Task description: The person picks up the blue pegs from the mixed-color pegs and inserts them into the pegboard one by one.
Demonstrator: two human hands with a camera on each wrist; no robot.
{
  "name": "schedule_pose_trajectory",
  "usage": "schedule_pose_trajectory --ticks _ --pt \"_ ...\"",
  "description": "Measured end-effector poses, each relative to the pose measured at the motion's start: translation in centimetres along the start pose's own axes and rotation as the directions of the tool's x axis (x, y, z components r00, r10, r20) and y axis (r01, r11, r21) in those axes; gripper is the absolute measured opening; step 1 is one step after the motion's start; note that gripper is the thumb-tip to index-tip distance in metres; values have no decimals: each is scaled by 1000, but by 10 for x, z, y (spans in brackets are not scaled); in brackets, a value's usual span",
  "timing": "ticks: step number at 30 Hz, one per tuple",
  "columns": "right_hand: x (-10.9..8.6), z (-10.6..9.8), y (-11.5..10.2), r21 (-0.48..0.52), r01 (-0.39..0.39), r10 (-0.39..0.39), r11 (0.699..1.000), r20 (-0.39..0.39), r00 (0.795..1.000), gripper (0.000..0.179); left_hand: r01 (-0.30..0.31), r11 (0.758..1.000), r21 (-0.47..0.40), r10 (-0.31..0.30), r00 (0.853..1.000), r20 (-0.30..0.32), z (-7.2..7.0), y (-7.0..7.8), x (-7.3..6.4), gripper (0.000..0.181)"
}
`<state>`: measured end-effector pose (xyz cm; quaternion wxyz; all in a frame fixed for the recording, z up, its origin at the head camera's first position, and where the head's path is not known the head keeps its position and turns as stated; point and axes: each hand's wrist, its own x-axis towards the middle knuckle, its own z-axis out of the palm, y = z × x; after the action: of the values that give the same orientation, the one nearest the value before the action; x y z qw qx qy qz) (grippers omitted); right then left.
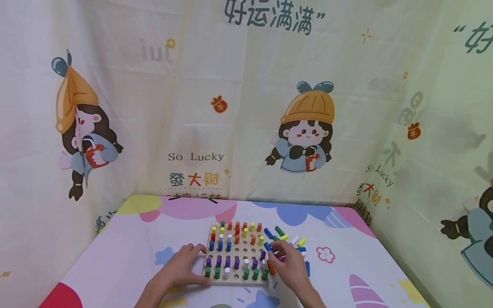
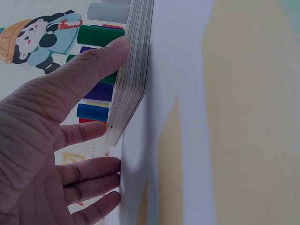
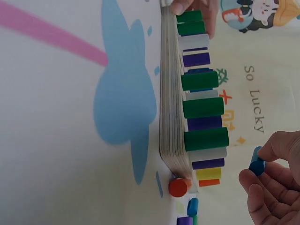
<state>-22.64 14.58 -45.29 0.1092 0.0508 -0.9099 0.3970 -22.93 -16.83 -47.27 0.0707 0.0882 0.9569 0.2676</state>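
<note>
A wooden pegboard (image 1: 240,282) lies on the table, with rows of coloured pegs standing in its holes and several bare holes in the middle. My left hand (image 1: 181,266) rests against the board's left side, its thumb at the near left corner beside a green peg (image 2: 101,35) and its other fingers loosely extended. Over the board's right edge, my right hand (image 1: 289,261) pinches a blue peg (image 3: 257,166) between thumb and fingers. An orange peg (image 1: 271,267) lies loose against the board's right side, close under the right hand.
Several loose pegs lie right of the board, among them a green peg (image 1: 279,231), a yellow peg (image 1: 301,242) and a blue peg (image 1: 307,268), partly behind the right hand. A printed cloth (image 1: 246,128) hangs behind and beside the patterned tabletop (image 1: 127,252).
</note>
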Motion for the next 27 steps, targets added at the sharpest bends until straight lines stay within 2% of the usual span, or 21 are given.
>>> schedule_pose_trajectory --ticks 6,18,27 --pt "1 3 -6 17 -1 1 1000 23 1000 18 -1 1000 -4 1 1000 7 0 -1 1 74" --pt "-1 8 -10 69 75 -79 995 54 995 18 5 1000 9 -5 1000 5 1 0 2 73" --pt "1 16 -15 89 99 -106 991 80 991 18 0 1000 2 0 1000 9 1 -1 2 72"
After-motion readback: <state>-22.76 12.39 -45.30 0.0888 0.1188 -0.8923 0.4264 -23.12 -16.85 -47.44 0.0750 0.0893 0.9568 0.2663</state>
